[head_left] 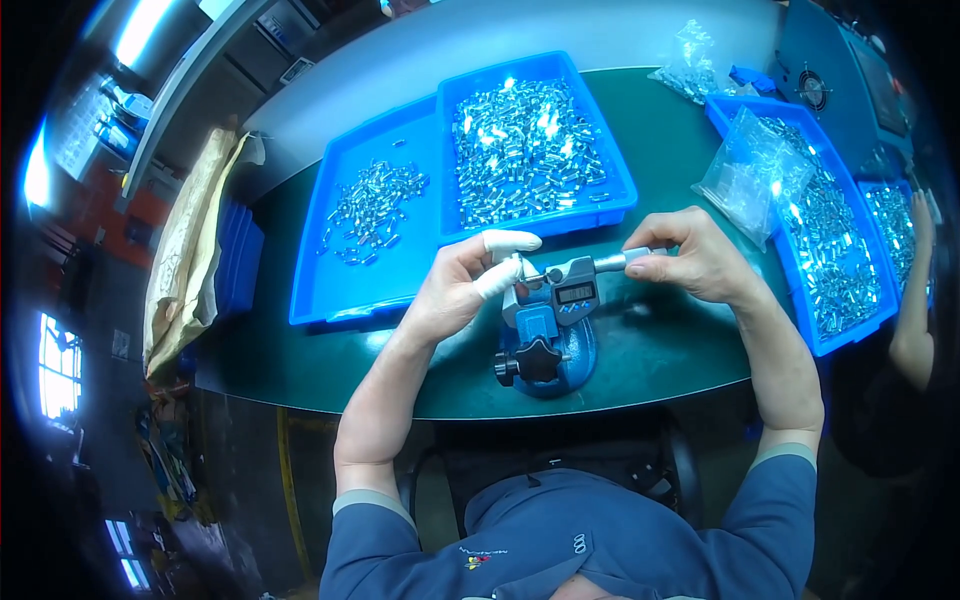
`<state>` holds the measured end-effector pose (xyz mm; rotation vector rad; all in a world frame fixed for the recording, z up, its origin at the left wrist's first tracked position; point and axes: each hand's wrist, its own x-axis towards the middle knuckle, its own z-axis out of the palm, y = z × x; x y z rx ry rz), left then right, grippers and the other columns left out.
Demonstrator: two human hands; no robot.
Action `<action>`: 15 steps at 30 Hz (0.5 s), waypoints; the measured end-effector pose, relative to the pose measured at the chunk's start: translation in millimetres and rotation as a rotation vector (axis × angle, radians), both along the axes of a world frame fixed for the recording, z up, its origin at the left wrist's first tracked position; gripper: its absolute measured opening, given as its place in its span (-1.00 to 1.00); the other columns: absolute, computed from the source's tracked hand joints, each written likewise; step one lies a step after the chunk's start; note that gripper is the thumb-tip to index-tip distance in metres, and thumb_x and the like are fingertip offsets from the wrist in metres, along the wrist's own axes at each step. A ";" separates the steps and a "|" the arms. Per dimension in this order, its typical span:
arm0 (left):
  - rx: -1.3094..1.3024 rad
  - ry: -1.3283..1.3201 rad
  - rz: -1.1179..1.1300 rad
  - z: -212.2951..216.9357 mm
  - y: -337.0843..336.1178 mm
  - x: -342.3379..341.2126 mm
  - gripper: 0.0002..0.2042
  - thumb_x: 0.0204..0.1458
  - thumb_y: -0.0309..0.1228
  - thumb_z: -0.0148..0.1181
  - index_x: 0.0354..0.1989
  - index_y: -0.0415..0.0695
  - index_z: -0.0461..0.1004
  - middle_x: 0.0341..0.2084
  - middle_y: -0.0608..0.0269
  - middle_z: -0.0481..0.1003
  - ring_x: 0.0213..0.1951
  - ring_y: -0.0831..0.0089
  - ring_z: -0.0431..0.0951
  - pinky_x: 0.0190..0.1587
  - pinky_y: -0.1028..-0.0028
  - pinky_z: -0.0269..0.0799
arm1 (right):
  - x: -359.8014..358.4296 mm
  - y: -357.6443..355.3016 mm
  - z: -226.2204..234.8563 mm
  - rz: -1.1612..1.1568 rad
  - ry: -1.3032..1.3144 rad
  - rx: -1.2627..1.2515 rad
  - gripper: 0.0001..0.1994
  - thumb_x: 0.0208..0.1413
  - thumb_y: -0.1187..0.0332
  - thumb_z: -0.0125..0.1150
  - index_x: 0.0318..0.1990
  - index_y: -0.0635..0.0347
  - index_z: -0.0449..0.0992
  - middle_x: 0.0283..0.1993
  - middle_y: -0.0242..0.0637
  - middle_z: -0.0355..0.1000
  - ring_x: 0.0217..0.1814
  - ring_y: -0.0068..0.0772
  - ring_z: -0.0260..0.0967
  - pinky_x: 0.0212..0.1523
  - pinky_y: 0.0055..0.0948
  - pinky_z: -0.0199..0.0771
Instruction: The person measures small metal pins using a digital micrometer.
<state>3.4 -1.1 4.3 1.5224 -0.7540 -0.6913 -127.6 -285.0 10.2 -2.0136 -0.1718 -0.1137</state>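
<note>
A digital micrometer (576, 290) with a small display is clamped in a blue stand (543, 370) with a black star-shaped knob, near the table's front edge. My right hand (695, 257) pinches the silver thimble at its right end between thumb and forefinger. White covers sheathe the thumb and forefinger of my left hand (450, 292). Those fingertips are curled together at the micrometer's left jaw; whatever they hold there is too small to make out. Just beyond my hands, a blue tray (618, 200) is filled with small shiny metal cylinders.
Left of it, another blue tray (308, 275) carries a smaller pile of cylinders. More parts fill a blue tray (822, 347) at right, with a clear plastic bag (745, 175) over its edge. Brown paper (185, 250) stands far left. Another person's arm (915, 300) reaches in at far right.
</note>
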 end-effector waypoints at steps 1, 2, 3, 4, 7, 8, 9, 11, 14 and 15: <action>-0.008 -0.023 -0.006 0.1 0.2 0.6 -0.71 0.22 -0.43 0.18 0.09 -0.20 0.51 -0.30 0.20 0.61 -0.25 0.48 0.62 -0.16 0.43 0.56 | 0.5 -0.3 -0.7 0.003 -0.036 -0.010 -0.69 0.09 0.17 0.40 -0.26 0.29 0.65 -0.46 -0.35 0.51 -0.42 -0.58 0.37 -0.38 -0.53 0.34; -0.009 -0.024 -0.006 -0.1 0.7 0.9 -0.71 0.22 -0.43 0.18 0.09 -0.20 0.51 -0.30 0.20 0.61 -0.25 0.48 0.62 -0.16 0.43 0.56 | 0.4 -0.3 0.2 0.004 -0.037 -0.011 -0.69 0.09 0.17 0.40 -0.26 0.29 0.65 -0.46 -0.35 0.51 -0.42 -0.58 0.37 -0.38 -0.53 0.34; -0.006 -0.036 -0.011 -0.5 1.4 1.1 -0.71 0.22 -0.44 0.19 0.10 -0.21 0.51 -0.29 0.20 0.61 -0.24 0.47 0.62 -0.15 0.43 0.57 | 0.1 0.0 1.9 0.002 0.000 0.001 -0.69 0.09 0.16 0.40 -0.26 0.29 0.65 -0.45 -0.35 0.51 -0.42 -0.58 0.37 -0.38 -0.53 0.34; -0.004 -0.049 -0.017 -1.1 1.6 1.7 -0.70 0.22 -0.44 0.20 0.10 -0.21 0.51 -0.28 0.20 0.61 -0.23 0.47 0.62 -0.14 0.42 0.57 | 0.2 0.3 3.2 0.000 0.037 0.011 -0.69 0.09 0.16 0.40 -0.26 0.29 0.65 -0.45 -0.35 0.51 -0.41 -0.58 0.37 -0.37 -0.53 0.34; -0.019 -0.070 -0.020 -4.6 2.3 3.1 -0.70 0.22 -0.44 0.20 0.10 -0.22 0.50 -0.27 0.18 0.61 -0.22 0.46 0.62 -0.13 0.42 0.58 | 0.3 1.6 4.1 -0.005 0.085 0.058 -0.68 0.09 0.15 0.41 -0.26 0.28 0.65 -0.44 -0.35 0.51 -0.40 -0.58 0.37 -0.36 -0.52 0.34; -0.018 -0.069 -0.019 -4.8 2.6 3.0 -0.70 0.22 -0.44 0.20 0.10 -0.22 0.50 -0.27 0.18 0.61 -0.22 0.46 0.62 -0.13 0.42 0.58 | 0.4 1.6 3.3 -0.004 0.086 0.059 -0.68 0.09 0.15 0.41 -0.26 0.28 0.65 -0.44 -0.35 0.51 -0.40 -0.58 0.37 -0.36 -0.52 0.34; -0.024 -0.086 -0.022 -5.0 2.5 3.3 -0.70 0.22 -0.44 0.19 0.10 -0.22 0.50 -0.26 0.18 0.61 -0.21 0.46 0.62 -0.13 0.42 0.58 | 0.8 1.1 2.1 -0.005 0.062 0.037 -0.68 0.09 0.15 0.41 -0.25 0.28 0.64 -0.44 -0.35 0.51 -0.40 -0.57 0.37 -0.36 -0.52 0.34; -0.029 -0.101 -0.023 -5.0 2.1 3.2 -0.70 0.22 -0.45 0.19 0.10 -0.23 0.50 -0.26 0.18 0.61 -0.20 0.46 0.62 -0.12 0.42 0.58 | 0.9 1.0 0.1 -0.006 0.041 0.015 -0.68 0.09 0.15 0.41 -0.25 0.28 0.64 -0.44 -0.36 0.51 -0.40 -0.57 0.36 -0.36 -0.51 0.34; -0.020 -0.109 -0.017 -4.1 2.0 3.0 -0.71 0.22 -0.45 0.19 0.10 -0.23 0.50 -0.25 0.18 0.61 -0.21 0.47 0.62 -0.13 0.43 0.58 | 1.2 1.0 -1.2 -0.002 -0.037 -0.002 -0.68 0.09 0.15 0.40 -0.24 0.28 0.63 -0.44 -0.36 0.51 -0.40 -0.57 0.36 -0.36 -0.51 0.33; -0.020 -0.102 -0.020 -3.7 2.6 3.1 -0.71 0.22 -0.46 0.18 0.10 -0.23 0.50 -0.25 0.18 0.61 -0.21 0.47 0.62 -0.14 0.44 0.57 | 1.0 0.8 0.2 0.000 -0.004 -0.015 -0.68 0.09 0.16 0.39 -0.24 0.29 0.63 -0.42 -0.34 0.54 -0.38 -0.56 0.39 -0.34 -0.51 0.34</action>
